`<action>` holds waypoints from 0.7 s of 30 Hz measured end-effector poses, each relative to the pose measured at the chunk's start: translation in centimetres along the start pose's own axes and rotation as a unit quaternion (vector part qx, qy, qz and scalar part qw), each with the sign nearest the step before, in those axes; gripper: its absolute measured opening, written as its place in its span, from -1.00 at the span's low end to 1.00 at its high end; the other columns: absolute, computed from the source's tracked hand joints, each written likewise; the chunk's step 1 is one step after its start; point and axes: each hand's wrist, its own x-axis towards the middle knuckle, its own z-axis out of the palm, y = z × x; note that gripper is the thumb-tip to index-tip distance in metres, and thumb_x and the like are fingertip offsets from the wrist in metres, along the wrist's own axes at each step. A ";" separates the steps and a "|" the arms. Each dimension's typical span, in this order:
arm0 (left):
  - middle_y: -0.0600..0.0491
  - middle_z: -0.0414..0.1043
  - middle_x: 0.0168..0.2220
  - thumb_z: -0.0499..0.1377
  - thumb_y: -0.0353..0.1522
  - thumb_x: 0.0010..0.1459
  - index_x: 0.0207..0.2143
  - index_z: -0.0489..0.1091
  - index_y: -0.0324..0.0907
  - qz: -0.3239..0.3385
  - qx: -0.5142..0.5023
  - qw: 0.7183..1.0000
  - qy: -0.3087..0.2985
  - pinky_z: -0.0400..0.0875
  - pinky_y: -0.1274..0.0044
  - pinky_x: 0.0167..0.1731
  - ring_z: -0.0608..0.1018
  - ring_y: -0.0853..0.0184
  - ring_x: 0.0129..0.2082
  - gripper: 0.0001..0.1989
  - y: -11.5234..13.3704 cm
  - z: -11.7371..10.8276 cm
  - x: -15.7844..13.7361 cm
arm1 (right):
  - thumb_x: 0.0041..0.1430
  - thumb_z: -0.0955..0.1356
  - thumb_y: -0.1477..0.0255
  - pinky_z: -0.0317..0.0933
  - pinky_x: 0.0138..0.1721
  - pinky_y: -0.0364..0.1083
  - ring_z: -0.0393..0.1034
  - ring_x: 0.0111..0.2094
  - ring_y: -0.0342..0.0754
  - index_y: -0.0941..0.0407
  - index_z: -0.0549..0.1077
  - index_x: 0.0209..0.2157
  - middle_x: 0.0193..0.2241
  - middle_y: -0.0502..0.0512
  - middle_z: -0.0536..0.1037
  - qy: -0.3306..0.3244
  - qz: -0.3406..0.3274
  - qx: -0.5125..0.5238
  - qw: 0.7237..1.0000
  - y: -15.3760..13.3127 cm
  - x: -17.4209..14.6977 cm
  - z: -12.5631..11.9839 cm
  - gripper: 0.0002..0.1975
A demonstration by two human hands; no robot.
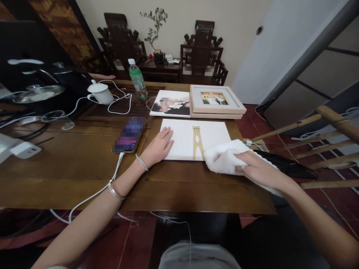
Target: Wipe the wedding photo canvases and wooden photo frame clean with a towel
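Observation:
A flat white panel (179,140) lies on the wooden table in front of me. A gold A-shaped piece (198,142) with two small points at its top is on the panel's face. My left hand (158,147) rests on the panel's left edge, its fingers stretched out. In my right hand (254,164) is a bunched white cloth (224,157), which touches the panel's front right corner. The cloth hides that corner and part of my right fingers.
Behind the panel lie a photo panel (171,108) and a framed picture (214,98) on a stack. A charging phone (130,134), a green-labelled bottle (138,80), a white lidded cup (100,93) and a clear plastic cup (60,119) stand to the left. A wooden chair (325,149) is at right.

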 end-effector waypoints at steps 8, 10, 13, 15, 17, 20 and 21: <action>-0.25 0.07 0.31 -0.11 -0.26 0.32 0.21 0.17 -0.39 0.005 0.002 1.000 0.004 -0.01 0.20 0.30 0.07 0.07 0.35 -0.49 0.1 -0.1 0.0 | -0.18 0.21 0.45 0.12 -0.31 -0.05 0.30 -0.29 0.06 0.10 0.28 -0.55 -0.39 0.07 0.47 0.088 0.028 0.051 0.994 3.5 10.0 -1.5 -0.94; -0.25 0.07 0.31 -0.11 -0.26 0.33 0.21 0.17 -0.39 0.007 0.003 1.000 0.004 -0.01 0.22 0.30 0.06 0.08 0.35 -0.49 0.1 -0.1 0.0 | -0.20 0.22 0.45 0.12 -0.31 -0.04 0.29 -0.28 0.07 0.10 0.27 -0.55 -0.36 0.09 0.47 0.103 0.033 0.072 0.991 4.1 12.2 -1.7 -0.94; -0.25 0.07 0.31 -0.12 -0.27 0.33 0.21 0.17 -0.39 0.010 0.004 1.000 0.008 -0.02 0.23 0.31 0.06 0.09 0.35 -0.49 0.0 -0.1 -0.1 | -0.18 0.23 0.45 0.13 -0.29 -0.02 0.28 -0.29 0.09 0.09 0.23 -0.56 -0.36 0.12 0.47 0.131 0.023 0.091 0.987 4.2 13.4 -1.4 -0.97; -0.25 0.07 0.31 -0.12 -0.27 0.33 0.21 0.17 -0.39 0.008 0.003 1.000 0.008 -0.01 0.21 0.30 0.06 0.09 0.35 -0.49 0.0 0.0 -0.1 | -0.14 0.21 0.45 0.14 -0.27 0.01 0.28 -0.29 0.10 0.07 0.21 -0.55 -0.38 0.13 0.46 0.151 0.013 0.079 0.985 3.7 12.7 -0.7 -0.99; -0.26 0.07 0.31 -0.11 -0.26 0.33 0.21 0.16 -0.40 0.005 0.000 1.000 0.005 0.01 0.20 0.30 0.06 0.08 0.35 -0.49 0.0 0.0 -0.1 | -0.10 0.19 0.45 0.15 -0.23 0.04 0.29 -0.31 0.10 0.06 0.19 -0.56 -0.43 0.12 0.45 0.155 0.003 0.053 0.986 2.9 11.0 0.3 -0.98; -0.26 0.06 0.31 -0.11 -0.26 0.33 0.22 0.16 -0.39 0.002 -0.002 1.000 0.002 0.01 0.20 0.30 0.05 0.08 0.35 -0.49 0.0 0.0 -0.1 | -0.06 0.17 0.43 0.16 -0.16 0.09 0.28 -0.36 0.08 0.04 0.14 -0.58 -0.51 0.07 0.39 0.127 -0.009 0.016 0.992 1.2 7.1 1.6 -0.92; -0.25 0.06 0.32 -0.12 -0.27 0.33 0.22 0.16 -0.38 0.002 -0.002 1.000 0.002 0.00 0.20 0.30 0.04 0.08 0.35 -0.49 0.1 -0.1 -0.1 | -0.04 0.17 0.42 0.16 -0.15 0.10 0.28 -0.37 0.07 0.04 0.14 -0.58 -0.52 0.06 0.38 0.112 -0.009 0.009 0.994 0.7 5.7 1.8 -0.91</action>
